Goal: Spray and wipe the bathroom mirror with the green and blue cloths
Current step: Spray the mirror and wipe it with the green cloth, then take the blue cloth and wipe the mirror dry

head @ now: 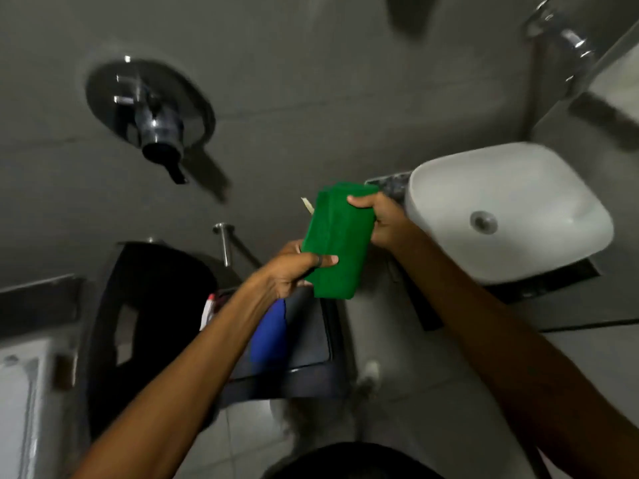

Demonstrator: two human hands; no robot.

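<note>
Both forearms fill the near frame, reaching up and away to one item: green cloth (333, 243), folded into a thick oblong, held in the air between the two hands

Left hand (288, 271): fingers clamped on the lower left part of the cloth, thumb pressed flat across its face, ring visible on the thumb
Right hand (383, 223): fingers clamped on the upper right edge, thumb hooked over the top

Cloth long axis runs lower-left to upper-right, roughly hand to hand. Neither hand nearer, both already on it. Surface plain saturated green, looks soft, a layered fold edge showing at top

Blue cloth (269, 333) lies below the left wrist on the lid of a dark bin (311, 340), toward its left edge, partly hidden by the arm. Beside it something white and red, possibly the spray bottle, too blurred to confirm

White basin (518, 188) sits right of the hands. Mirror not in view

Judgement: looks like refolding or unfolding the cloth, wiping not yet started
</note>
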